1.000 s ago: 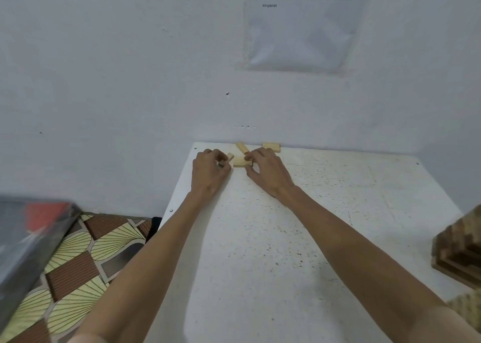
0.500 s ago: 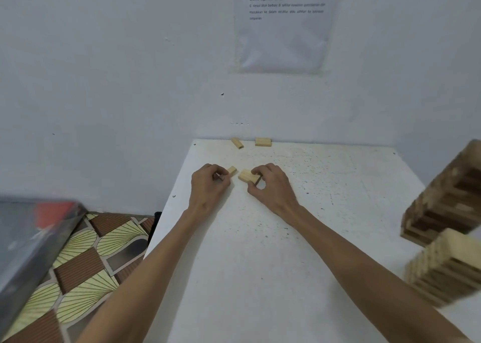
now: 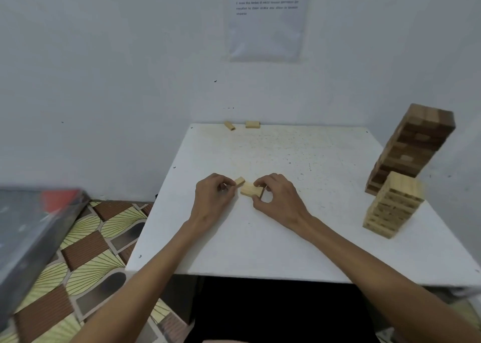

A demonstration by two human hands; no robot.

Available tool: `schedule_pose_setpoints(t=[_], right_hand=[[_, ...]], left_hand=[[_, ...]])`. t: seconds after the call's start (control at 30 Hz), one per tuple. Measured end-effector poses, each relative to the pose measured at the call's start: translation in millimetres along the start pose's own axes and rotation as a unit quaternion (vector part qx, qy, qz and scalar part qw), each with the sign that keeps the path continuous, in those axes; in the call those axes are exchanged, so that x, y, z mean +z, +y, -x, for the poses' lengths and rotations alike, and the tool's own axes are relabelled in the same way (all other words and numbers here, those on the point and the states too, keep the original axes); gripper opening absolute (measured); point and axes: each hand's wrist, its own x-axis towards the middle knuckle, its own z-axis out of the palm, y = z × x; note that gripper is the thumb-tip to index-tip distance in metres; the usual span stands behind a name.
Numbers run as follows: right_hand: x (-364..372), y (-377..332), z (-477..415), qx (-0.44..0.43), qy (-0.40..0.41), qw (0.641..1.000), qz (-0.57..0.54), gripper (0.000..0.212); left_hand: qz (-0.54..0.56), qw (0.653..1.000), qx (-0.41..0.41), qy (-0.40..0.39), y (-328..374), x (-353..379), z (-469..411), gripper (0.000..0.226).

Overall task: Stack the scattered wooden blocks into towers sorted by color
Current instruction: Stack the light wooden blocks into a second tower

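While both hands are working over the middle of the tabletop, I am reading this as a gathering step. Light pieces are being collected for the light tower, which is standing near the right edge, just in front of the taller dark tower. I cannot tell whether the two towers are touching.

The left hand is pinching a small light block between thumb and curled fingers, with the block's free end pointing toward the other hand. The right hand is pinching a wider light piece, thumb at its near side and fingertips at its far side. It may be two blocks pressed side by side, but I cannot tell. Nor can I tell whether the pieces are resting on the tabletop or being held just above it. They are sitting just beside each other, possibly touching at a corner.

In my judgement the pieces are being held this way so they can be squared into one layer before going onto the light tower. Both forearms are reaching forward from the near edge and converging, wrists low, knuckles up.

An angled loose block and a second loose block are lying at the far edge by the wall, well apart from the hands. I am therefore recording the sorting as not yet done.
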Motion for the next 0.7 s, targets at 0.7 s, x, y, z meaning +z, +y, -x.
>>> schedule_pose_setpoints(t=[0.7], right_hand=[[-28, -14, 41, 0.048, -0.081, 0.995, -0.04, 0.056]], left_hand=[[-0.061, 0.965, 0.114, -0.227, 14, -20, 17, 0.065]])
